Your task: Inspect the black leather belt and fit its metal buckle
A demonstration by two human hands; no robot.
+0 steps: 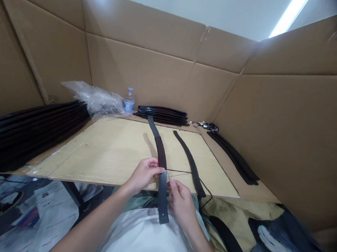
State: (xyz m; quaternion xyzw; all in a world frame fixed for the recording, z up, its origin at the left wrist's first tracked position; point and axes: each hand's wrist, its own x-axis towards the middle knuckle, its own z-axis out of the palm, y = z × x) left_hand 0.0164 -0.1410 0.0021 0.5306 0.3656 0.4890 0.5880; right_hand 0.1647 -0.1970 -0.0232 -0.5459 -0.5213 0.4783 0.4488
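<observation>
A long dark strip (161,153) lies across the table's front edge, its near end over the person's lap. Its middle part looks dark brown, its ends grey-black. My left hand (147,173) pinches the strip at its middle, thumb on top. Just right of the strip, my right hand (179,197) is closed, with thumb and forefinger together on a thin thread or needle-like piece that runs up to the strip. A thin black cord (178,171) leads from the strip to the right. Farther right lies a second black strip (190,159).
Black strips (37,130) are piled at the left, with a plastic bag (98,100) and a bottle (129,101) behind. Another stack (162,115) sits at the back. More strips (233,158) and a cable bundle (210,126) are at the right. Cardboard walls (141,59) surround the table.
</observation>
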